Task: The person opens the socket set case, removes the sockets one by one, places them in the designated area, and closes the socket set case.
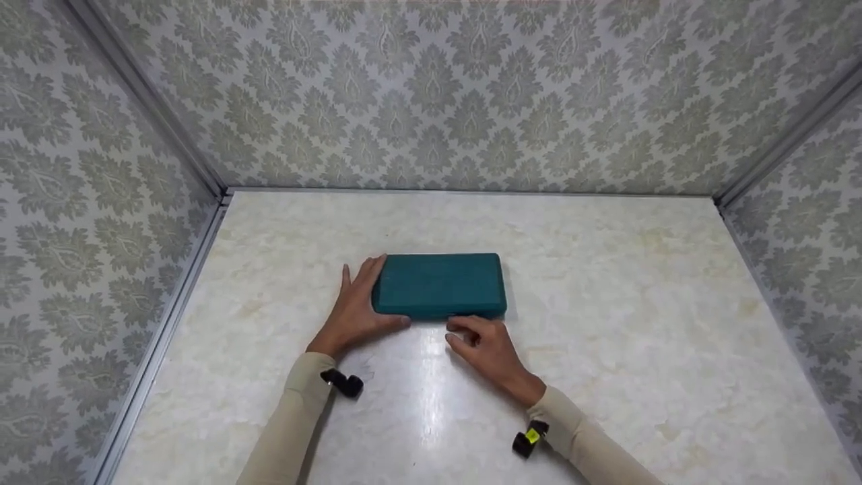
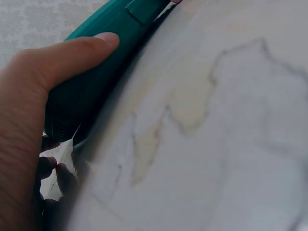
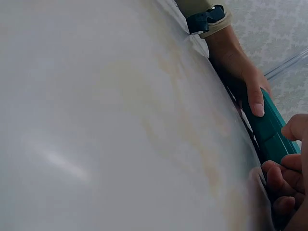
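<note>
A teal, rectangular hard case [image 1: 441, 283] with rounded edges lies closed on the table. My left hand [image 1: 353, 310] grips its left end, the thumb along the front side and the fingers round toward the back. In the left wrist view that thumb [image 2: 103, 42] presses the case's side, near a raised latch tab [image 2: 140, 10]. At the front edge, right of the middle, is my right hand [image 1: 488, 347], fingers curled and fingertips right at the case. The right wrist view has its curled fingers [image 3: 284, 178] low beside the case [image 3: 269, 130].
The table [image 1: 640, 323] has a pale marbled top. Patterned walls [image 1: 431, 87] enclose it at the back and both sides, with metal strips [image 1: 155, 114] along the corners. Dark cameras are strapped at the left wrist [image 1: 343, 382] and right wrist [image 1: 530, 439].
</note>
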### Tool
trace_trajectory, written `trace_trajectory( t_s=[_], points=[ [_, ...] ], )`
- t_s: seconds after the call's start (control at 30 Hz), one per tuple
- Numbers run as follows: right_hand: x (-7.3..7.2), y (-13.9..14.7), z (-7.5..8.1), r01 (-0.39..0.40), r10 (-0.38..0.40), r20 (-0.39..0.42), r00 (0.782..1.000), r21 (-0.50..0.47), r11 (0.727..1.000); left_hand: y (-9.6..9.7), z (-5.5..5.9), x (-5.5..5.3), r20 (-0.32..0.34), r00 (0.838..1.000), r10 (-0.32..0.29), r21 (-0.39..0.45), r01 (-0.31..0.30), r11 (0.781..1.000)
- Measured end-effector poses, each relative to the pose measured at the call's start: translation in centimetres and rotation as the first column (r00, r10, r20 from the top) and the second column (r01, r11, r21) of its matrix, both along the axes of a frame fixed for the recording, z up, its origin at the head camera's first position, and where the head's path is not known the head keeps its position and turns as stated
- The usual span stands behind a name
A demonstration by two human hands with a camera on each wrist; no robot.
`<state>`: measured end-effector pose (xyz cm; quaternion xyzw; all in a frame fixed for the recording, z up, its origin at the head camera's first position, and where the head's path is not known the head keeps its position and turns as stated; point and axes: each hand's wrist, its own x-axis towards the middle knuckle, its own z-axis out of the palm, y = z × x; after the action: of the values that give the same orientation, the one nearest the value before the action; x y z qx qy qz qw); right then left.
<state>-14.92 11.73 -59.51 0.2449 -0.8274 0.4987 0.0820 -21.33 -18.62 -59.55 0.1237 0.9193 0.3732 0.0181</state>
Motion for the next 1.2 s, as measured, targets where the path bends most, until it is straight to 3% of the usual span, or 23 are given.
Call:
trace_trajectory(
  t_s=[0.13, 0.23, 0.43, 0.57, 0.7, 0.8, 1.07, 1.2],
  points=[
    [0.3, -1.0, 0.2, 0.057, -0.048, 0.100, 0.994, -0.088, 0.994, 0.0, 0.1, -0.1, -0.007, 1.000, 0.000, 0.035, 0.001, 0.999],
    [0.4, -1.7, 0.4, 0.119, -0.077, 0.239, 0.968, -0.169, 0.978, -0.1, 0.2, -0.2, -0.010, 1.000, -0.003, 0.055, 0.004, 0.998],
    [0.3, -3.0, 0.6, 0.259, -0.064, 0.487, 0.871, -0.343, 0.903, -0.3, 0.3, -0.4, -0.008, 1.000, -0.007, 0.097, 0.008, 0.995],
    [0.0, -3.9, 0.9, 0.364, -0.025, 0.594, 0.804, -0.458, 0.811, -0.3, 0.3, -0.4, -0.011, 1.000, -0.007, 0.105, 0.008, 0.994],
    [0.0, -5.0, 1.0, 0.473, -0.003, 0.643, 0.766, -0.560, 0.680, -0.2, 0.5, -0.3, -0.010, 1.000, -0.004, 0.107, 0.005, 0.994],
    [0.1, -5.4, 1.0, 0.538, -0.016, 0.668, 0.744, -0.585, 0.607, 0.0, 0.5, -0.3, 0.000, 1.000, -0.010, 0.103, 0.010, 0.995],
    [-0.4, -5.6, 1.3, 0.623, -0.027, 0.732, 0.681, -0.560, 0.545, 0.1, 0.9, -0.8, 0.054, 0.998, -0.018, 0.082, 0.014, 0.997],
    [-0.6, -5.7, 1.3, 0.633, -0.011, 0.740, 0.673, -0.568, 0.525, 0.1, 1.1, -1.1, 0.077, 0.997, -0.015, 0.089, 0.008, 0.996]
  ],
)
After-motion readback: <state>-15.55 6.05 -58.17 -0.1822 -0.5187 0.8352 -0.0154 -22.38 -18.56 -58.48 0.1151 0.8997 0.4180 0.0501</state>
